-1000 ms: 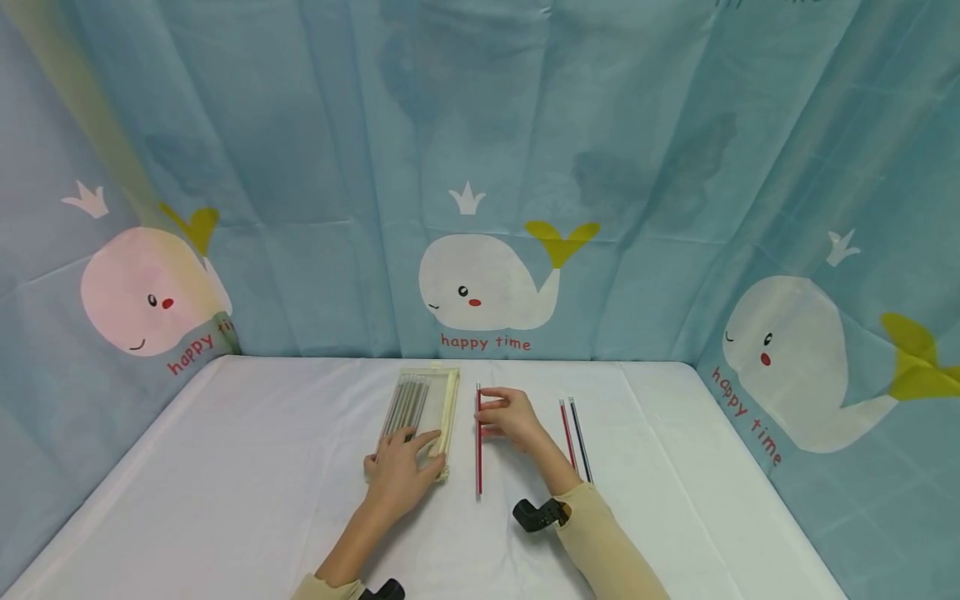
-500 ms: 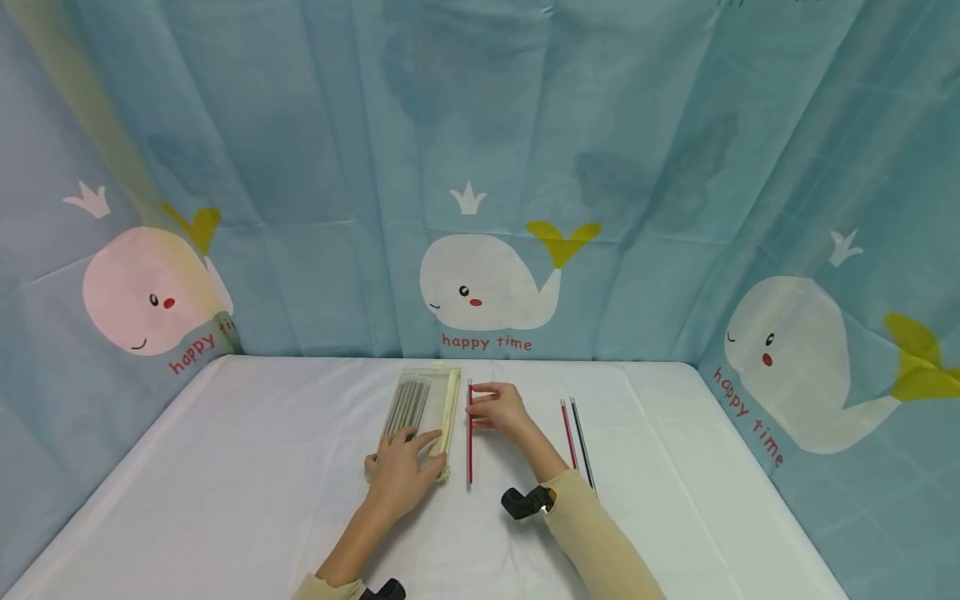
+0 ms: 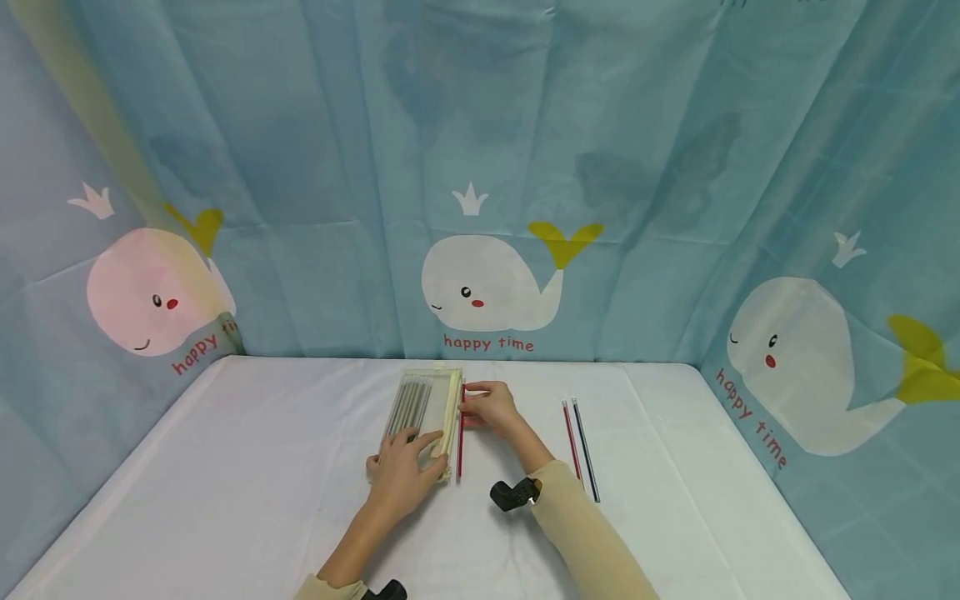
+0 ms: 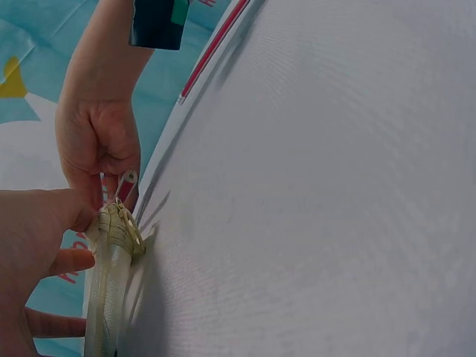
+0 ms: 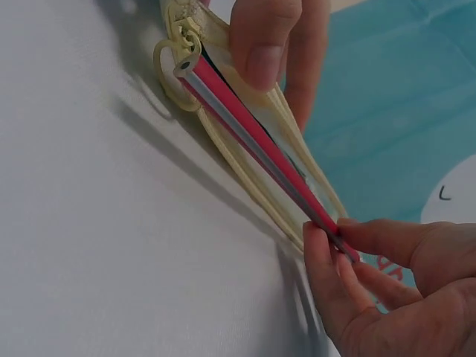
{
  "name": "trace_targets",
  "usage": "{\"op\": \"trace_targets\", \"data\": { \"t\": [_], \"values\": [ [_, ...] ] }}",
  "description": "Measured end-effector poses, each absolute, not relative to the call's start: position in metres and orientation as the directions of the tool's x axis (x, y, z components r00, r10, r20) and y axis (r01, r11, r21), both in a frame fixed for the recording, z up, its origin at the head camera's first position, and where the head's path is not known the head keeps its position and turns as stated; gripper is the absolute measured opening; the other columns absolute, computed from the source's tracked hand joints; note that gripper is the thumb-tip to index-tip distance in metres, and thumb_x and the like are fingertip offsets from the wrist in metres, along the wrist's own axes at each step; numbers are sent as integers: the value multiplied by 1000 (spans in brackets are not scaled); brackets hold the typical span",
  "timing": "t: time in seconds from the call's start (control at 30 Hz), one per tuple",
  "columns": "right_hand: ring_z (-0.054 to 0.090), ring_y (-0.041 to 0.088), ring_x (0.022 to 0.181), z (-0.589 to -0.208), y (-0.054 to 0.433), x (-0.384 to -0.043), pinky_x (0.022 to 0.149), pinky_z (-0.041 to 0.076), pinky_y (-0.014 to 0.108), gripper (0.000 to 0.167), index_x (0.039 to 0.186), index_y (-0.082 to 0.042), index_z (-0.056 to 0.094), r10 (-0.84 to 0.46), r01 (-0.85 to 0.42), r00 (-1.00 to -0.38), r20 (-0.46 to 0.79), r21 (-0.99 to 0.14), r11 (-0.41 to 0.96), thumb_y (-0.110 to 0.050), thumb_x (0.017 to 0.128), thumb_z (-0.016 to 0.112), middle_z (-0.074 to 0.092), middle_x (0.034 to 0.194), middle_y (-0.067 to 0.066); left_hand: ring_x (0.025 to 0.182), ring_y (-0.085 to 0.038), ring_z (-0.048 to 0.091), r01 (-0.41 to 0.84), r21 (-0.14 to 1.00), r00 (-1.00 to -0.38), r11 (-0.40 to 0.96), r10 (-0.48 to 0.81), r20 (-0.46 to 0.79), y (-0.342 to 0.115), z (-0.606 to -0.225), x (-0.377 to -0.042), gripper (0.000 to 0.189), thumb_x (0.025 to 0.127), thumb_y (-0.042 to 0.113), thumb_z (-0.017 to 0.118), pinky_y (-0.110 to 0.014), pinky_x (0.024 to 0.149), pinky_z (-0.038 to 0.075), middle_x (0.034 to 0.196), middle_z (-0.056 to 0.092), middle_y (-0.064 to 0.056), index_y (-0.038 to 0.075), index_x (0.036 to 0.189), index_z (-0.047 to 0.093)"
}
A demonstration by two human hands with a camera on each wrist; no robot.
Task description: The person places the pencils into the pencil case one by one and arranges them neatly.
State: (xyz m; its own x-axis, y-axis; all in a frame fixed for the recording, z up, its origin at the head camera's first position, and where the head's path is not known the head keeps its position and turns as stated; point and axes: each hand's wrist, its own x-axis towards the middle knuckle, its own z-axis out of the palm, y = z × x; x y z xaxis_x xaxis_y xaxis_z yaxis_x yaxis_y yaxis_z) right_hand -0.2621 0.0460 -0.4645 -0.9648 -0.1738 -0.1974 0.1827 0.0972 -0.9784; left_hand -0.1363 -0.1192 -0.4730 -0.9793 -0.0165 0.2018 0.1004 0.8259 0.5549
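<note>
A clear pouch with pale yellow zip edging (image 3: 453, 392) lies at the table's far middle, several grey pencils (image 3: 408, 404) showing inside its left part. My left hand (image 3: 401, 479) rests over its near end, fingers spread and fairly straight. In the right wrist view, the left thumb (image 5: 264, 63) presses the upper lip of the unzipped side. My right hand (image 3: 491, 408) pinches a red pencil with a silver stripe (image 5: 256, 145) between thumb and fingers near its far end. The pencil runs lengthwise along the gap in the zip, its near end right beside the zip pull (image 5: 182, 33).
To the right, another red pencil (image 3: 572, 437) and a dark pencil (image 3: 587, 450) lie side by side on the white tablecloth (image 3: 675, 500). A blue curtain printed with whales (image 3: 487, 283) hangs behind the table's far edge.
My right hand has carried the red pencil leftward, from beside the pouch to its zipped edge. The left hand has stayed on the pouch.
</note>
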Motion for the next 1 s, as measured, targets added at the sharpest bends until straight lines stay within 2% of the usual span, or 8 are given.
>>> {"op": "trace_targets", "data": {
  "t": [0.2, 0.5, 1.0],
  "values": [
    [75, 15, 77, -463, 41, -263, 69, 64, 34, 44, 135, 9, 65, -159, 192, -966, -205, -977, 91, 5, 93, 75, 74, 105, 21, 133, -51, 49, 97, 555, -980, 826, -19, 200, -119, -472, -136, 42, 96, 34, 68, -77, 90, 38, 144, 59, -24, 20, 135, 74],
    [75, 15, 75, -468, 38, -269, 70, 64, 34, 46, 137, 9, 62, -150, 208, -965, -213, -977, 46, 7, 92, 72, 74, 119, 25, 130, -51, 51, 106, 544, -977, 832, -15, 212, -118, -472, -136, 41, 96, 35, 70, -77, 88, 39, 141, 61, -23, 19, 133, 74],
    [76, 18, 80, -468, 35, -270, 73, 64, 36, 46, 138, 10, 62, -141, 202, -970, -200, -979, 2, 7, 93, 71, 74, 120, 27, 130, -49, 51, 108, 554, -977, 826, -15, 212, -119, -471, -135, 41, 96, 36, 71, -75, 88, 39, 141, 60, -23, 20, 134, 74]
  ]
}}
